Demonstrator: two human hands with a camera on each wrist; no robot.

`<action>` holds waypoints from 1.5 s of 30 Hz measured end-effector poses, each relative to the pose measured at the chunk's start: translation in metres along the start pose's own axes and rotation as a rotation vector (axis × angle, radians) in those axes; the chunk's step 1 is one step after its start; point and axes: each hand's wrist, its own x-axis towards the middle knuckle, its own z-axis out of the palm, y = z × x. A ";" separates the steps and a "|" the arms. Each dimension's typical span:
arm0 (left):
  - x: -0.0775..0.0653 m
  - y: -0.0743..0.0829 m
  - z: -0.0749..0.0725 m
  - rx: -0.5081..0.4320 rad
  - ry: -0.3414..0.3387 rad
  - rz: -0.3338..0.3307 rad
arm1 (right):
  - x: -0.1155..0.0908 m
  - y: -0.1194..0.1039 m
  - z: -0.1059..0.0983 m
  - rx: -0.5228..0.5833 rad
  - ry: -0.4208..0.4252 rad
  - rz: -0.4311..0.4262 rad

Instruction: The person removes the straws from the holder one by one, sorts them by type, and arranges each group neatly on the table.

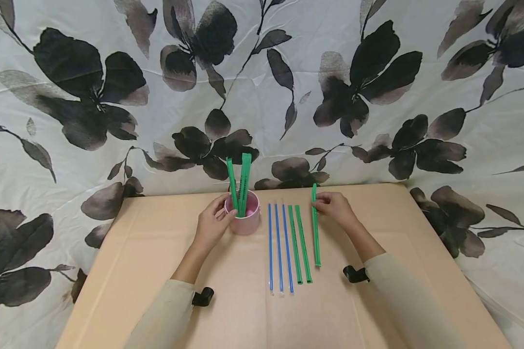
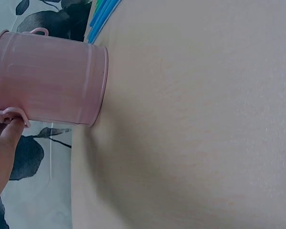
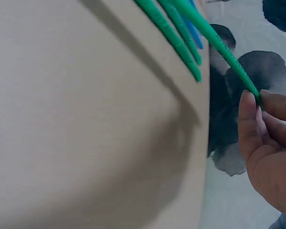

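A light tan, flat-topped bench point(image 1: 240, 295), faintly creased down its middle, carries a small pink, round-walled cup point(image 1: 246, 227) with loop handles, upright near the far edge. To the right of it lie three thin blue sticks point(image 1: 278, 247) with clear ends, then two thicker green sticks point(image 1: 295, 245), spaced side by side, all running roughly from near to far

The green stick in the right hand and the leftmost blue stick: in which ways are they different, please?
Colour: the held green stick is green, the leftmost blue stick blue.
Pose: the right hand pinches the held green stick; the leftmost blue stick lies on the table.
Thickness: the held green stick looks thicker than the leftmost blue stick.
Both are long, narrow and straight.
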 end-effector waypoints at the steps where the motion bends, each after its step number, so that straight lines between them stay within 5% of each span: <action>1: 0.000 0.001 0.000 0.000 0.000 0.002 | -0.001 0.003 0.002 0.009 -0.009 0.014; 11: -0.005 -0.001 -0.004 0.011 -0.017 -0.010 | -0.016 0.014 0.022 -0.027 -0.096 0.099; 22: -0.011 0.000 -0.009 -0.002 -0.034 0.005 | -0.028 0.010 0.036 -0.031 -0.052 0.234; 38: -0.014 0.003 -0.009 -0.015 -0.041 -0.028 | -0.036 0.008 0.048 -0.236 -0.010 0.159; 45: -0.012 0.001 -0.008 -0.016 -0.032 -0.007 | -0.032 0.007 0.050 -0.238 -0.006 0.159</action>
